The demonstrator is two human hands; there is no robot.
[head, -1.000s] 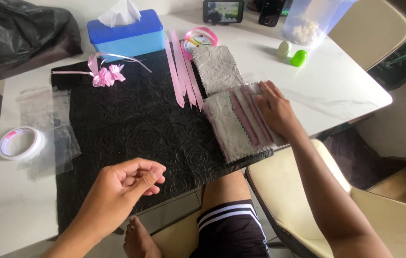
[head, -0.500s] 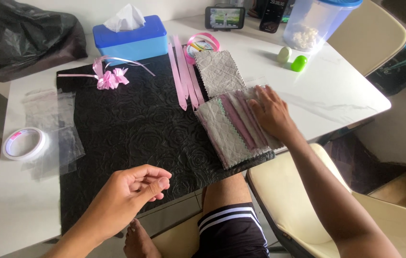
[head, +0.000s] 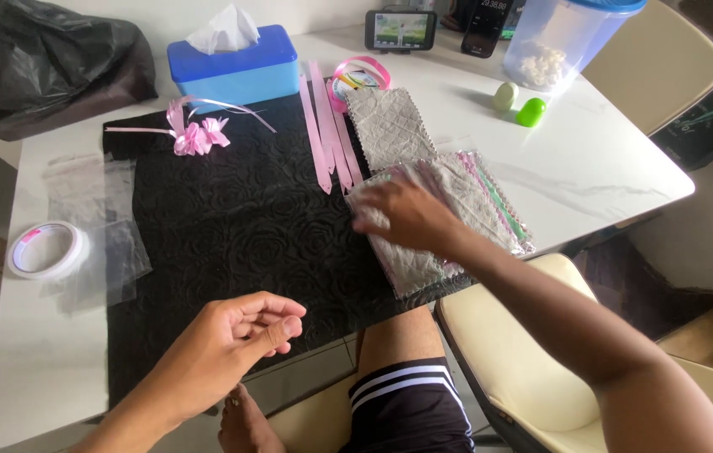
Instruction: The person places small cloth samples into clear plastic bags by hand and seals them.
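My right hand (head: 407, 216) lies flat, fingers spread, on a stack of grey fabric swatches (head: 474, 197) at the right edge of a black embossed sheet (head: 230, 226). The stack shows pink and green stripes under clear wrap. My left hand (head: 235, 340) hovers over the sheet's near edge, fingers loosely curled, thumb meeting fingertips; nothing is visible in it. One more grey swatch (head: 390, 126) lies behind the stack. Pink ribbon strips (head: 323, 134) lie beside it, and a pink ribbon bow (head: 197, 134) sits at the sheet's far left.
On the white table (head: 608, 168) stand a blue tissue box (head: 235, 65), a pink ribbon spool (head: 356, 77), a clear tub (head: 562, 42), two small green objects (head: 517, 102), a phone (head: 400, 29), a tape roll (head: 44, 249), clear bags (head: 96, 226) and a black bag (head: 46, 63). Cream chairs (head: 666, 59) stand to the right.
My right hand has slid leftward across the fabric stack, from its right part to its left edge. The left hand stays about where it was.
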